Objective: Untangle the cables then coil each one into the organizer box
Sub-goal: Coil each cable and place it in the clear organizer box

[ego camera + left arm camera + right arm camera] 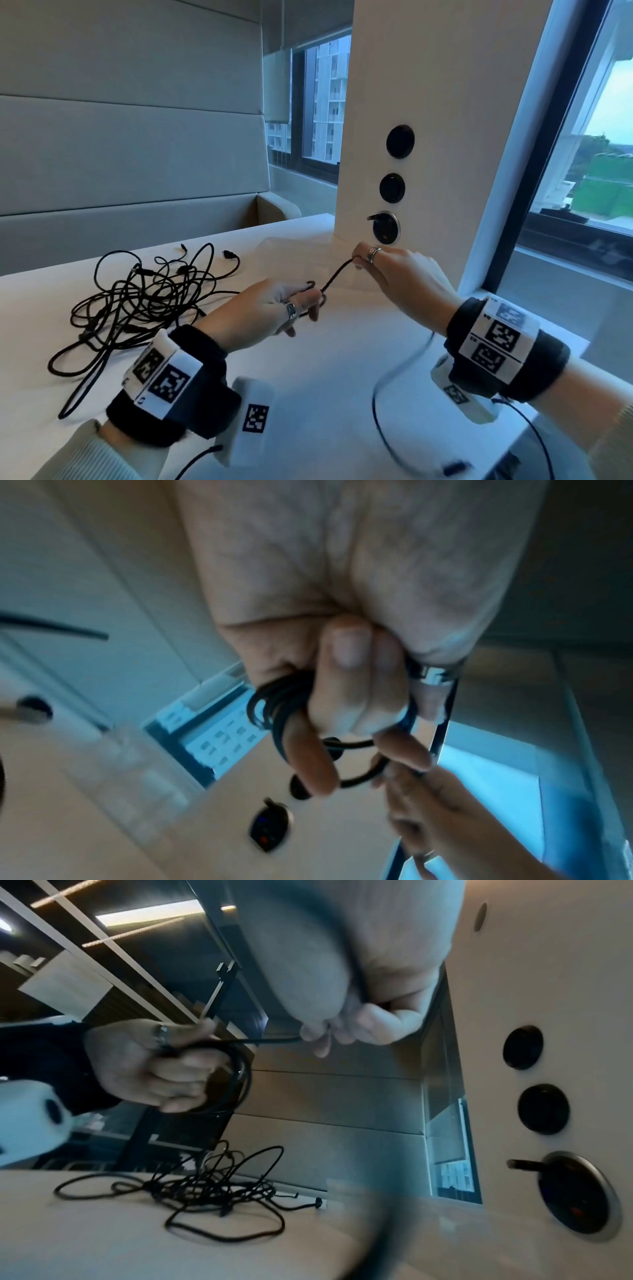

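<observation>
My left hand [294, 305] holds a small coil of black cable [274, 704] wound around its curled fingers, also seen in the right wrist view as loops of the coil [236, 1074]. A straight stretch of the same black cable [337, 275] runs up and right to my right hand [363, 262], which pinches it between thumb and fingertips [318, 1034]. A tangled pile of black cables [137, 305] lies on the white table [325, 377] to the left of both hands. No organizer box shows in any view.
A white pillar [411, 137] with round black sockets [400, 141] stands just behind my right hand; the lowest socket [385, 228] has a plug in it. Grey padded seating [130, 154] backs the table. Wrist camera leads [387, 428] hang near the front edge.
</observation>
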Demonstrator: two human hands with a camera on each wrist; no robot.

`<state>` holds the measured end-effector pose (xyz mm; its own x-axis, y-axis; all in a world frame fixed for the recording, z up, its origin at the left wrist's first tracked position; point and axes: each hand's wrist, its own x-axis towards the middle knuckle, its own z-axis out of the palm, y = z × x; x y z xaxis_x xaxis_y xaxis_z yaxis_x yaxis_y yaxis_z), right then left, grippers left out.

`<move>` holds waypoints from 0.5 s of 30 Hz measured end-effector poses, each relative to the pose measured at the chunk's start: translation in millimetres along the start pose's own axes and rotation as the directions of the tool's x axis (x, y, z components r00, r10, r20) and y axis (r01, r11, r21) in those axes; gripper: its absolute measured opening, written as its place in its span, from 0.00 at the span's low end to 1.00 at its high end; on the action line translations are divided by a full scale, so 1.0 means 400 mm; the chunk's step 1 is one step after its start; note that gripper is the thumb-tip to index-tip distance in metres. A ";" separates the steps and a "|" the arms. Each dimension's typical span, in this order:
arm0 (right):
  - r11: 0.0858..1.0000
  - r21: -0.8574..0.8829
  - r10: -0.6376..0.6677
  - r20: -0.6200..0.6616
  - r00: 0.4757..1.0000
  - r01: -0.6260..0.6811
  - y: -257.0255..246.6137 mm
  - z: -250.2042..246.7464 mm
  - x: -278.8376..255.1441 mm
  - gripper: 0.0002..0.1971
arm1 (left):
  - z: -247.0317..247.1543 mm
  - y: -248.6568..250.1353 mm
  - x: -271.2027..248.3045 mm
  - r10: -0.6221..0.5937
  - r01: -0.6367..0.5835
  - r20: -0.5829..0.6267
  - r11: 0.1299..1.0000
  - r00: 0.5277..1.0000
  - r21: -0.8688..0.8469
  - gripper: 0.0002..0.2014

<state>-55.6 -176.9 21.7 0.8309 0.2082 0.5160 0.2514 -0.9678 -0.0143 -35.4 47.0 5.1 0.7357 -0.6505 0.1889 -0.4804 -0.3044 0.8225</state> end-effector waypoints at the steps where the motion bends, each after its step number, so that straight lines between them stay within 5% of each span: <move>1: 0.999 -0.010 0.040 0.009 0.999 -0.040 0.013 -0.004 0.006 0.12 | 0.002 0.009 -0.002 0.006 0.001 0.041 0.986 0.999 -0.164 0.17; 4: 0.997 -0.041 0.066 0.011 0.998 -0.066 0.027 -0.013 0.012 0.11 | 0.013 0.043 -0.010 0.100 -0.057 0.051 0.841 0.994 -0.538 0.12; 8: 0.986 -0.057 -0.149 0.139 0.979 0.158 -0.038 0.036 -0.003 0.12 | 0.031 0.072 -0.001 0.133 -0.209 -0.162 0.639 0.978 -0.741 0.18; 12: 0.923 0.047 -0.383 0.034 0.923 0.381 -0.119 0.079 -0.031 0.18 | 0.026 0.046 0.020 0.046 -0.336 -0.394 0.619 0.918 -0.710 0.13; 15: 0.873 0.084 -0.481 -0.016 0.877 0.480 -0.143 0.075 -0.033 0.16 | 0.015 0.018 0.021 0.068 -0.355 -0.467 0.747 0.882 -0.562 0.13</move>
<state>-66.0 -120.2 -10.0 0.5995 0.6455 0.4732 0.6605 -0.7329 0.1631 -35.8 35.3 9.5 0.8390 -0.2696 0.4726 -0.3515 0.3945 0.8490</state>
